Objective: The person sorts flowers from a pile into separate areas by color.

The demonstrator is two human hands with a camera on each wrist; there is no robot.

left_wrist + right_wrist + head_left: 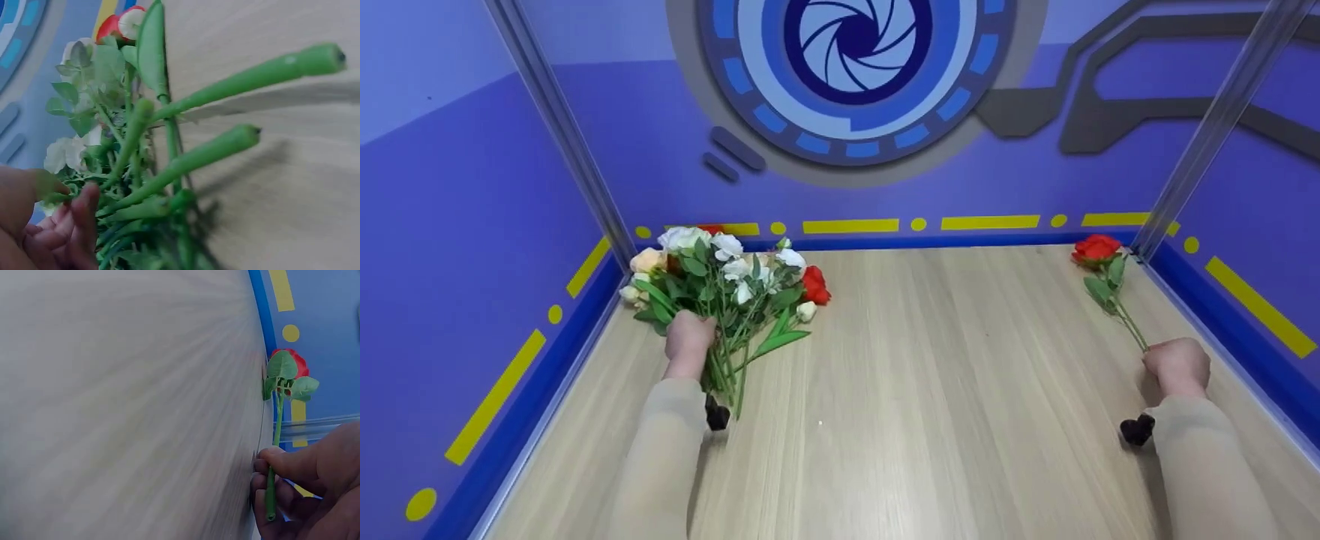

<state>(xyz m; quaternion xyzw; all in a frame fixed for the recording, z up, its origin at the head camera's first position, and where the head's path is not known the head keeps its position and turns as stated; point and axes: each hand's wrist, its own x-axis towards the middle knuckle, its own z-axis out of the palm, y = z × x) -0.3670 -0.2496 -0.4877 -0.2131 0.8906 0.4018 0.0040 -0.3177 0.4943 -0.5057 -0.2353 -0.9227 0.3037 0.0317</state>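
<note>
On the left of the table lies a pile of artificial flowers (742, 300), with white, cream, peach and red heads at the far side and green stems toward me. My left hand (690, 341) is at the left part of the pile, thumb and finger pinching a thin green stem (59, 197); which flower it belongs to is hidden among the leaves. Several loose stem ends (219, 149) jut out beside that hand. At the right, my right hand (1179, 367) pinches the lower stem of a single red rose (1096, 250), whose head points away from me, low over the table.
The pale wooden table (915, 390) runs between the two hands. Purple panels (885, 199) with yellow markings stand at the back and both sides. Metal posts (574, 142) rise at the back corners.
</note>
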